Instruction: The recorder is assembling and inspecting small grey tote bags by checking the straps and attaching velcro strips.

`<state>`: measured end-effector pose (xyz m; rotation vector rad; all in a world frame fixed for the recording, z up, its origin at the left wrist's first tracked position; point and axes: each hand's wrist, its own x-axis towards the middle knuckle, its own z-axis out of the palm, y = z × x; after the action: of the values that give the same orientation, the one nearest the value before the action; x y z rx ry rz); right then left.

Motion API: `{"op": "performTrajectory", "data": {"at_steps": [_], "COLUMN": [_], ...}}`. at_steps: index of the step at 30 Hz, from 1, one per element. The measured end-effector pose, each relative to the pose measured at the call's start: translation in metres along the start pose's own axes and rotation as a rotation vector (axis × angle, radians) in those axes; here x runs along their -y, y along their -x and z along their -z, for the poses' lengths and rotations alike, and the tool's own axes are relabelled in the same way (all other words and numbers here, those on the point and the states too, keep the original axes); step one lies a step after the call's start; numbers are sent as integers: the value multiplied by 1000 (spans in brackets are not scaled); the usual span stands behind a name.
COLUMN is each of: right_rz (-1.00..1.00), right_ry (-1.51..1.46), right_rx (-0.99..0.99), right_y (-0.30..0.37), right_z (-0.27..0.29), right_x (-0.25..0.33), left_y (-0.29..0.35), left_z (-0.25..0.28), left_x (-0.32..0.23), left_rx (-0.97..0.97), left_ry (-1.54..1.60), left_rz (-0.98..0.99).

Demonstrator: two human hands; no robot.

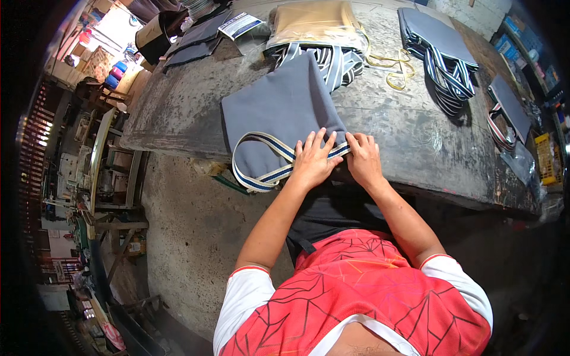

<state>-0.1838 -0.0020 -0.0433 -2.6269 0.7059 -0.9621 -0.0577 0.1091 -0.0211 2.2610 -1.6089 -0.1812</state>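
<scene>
We rest our left hand (315, 161), fingers spread, on the striped strap (278, 145) along the near edge of the gray fabric (273, 101), atop the surface (178, 115); at the fabric's right corner, our right hand's (364, 159) grip we cannot tell.

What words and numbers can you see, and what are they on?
White and blue label, far left: there is print on it, but I won't copy it out.
Blue things at the right edge: any print is too small and blurred to read.
Grey cloth by the hands: no words that I can see.
Strap: only stripes.
Shirt: only lines, no words showing.
</scene>
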Motion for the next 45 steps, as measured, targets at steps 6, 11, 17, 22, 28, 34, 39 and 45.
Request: {"op": "performTrajectory", "data": {"at_steps": [6,11,17,22,28,34,39,45], "right_rz": [36,95,90,-23,-530,-665,-669,-730], "right_ry": [12,-65,-132,-225,-484,-569,-501,-595], "right_rx": [83,81,98,90,275,394,477,369], "right_y": [15,18,32,20,9,-5,-10,-3], "right_z": [9,10,16,34,22,27,36,35], "right_x": [1,6,-2,12,13,3,6,2], "left_y": [-21,-113,-185,-222,-261,-298,-311,-310], "left_z": [1,2,56,38,15,10,2,-11], "left_x": [3,34,21,58,115,98,102,100], "left_rx": [-137,54,551,97,-291,-118,-133,-162], "left_ry": [78,-85,-424,-524,-65,-40,-132,-141], "left_rz": [-65,-216,-379,-483,-87,61,88,128]}}
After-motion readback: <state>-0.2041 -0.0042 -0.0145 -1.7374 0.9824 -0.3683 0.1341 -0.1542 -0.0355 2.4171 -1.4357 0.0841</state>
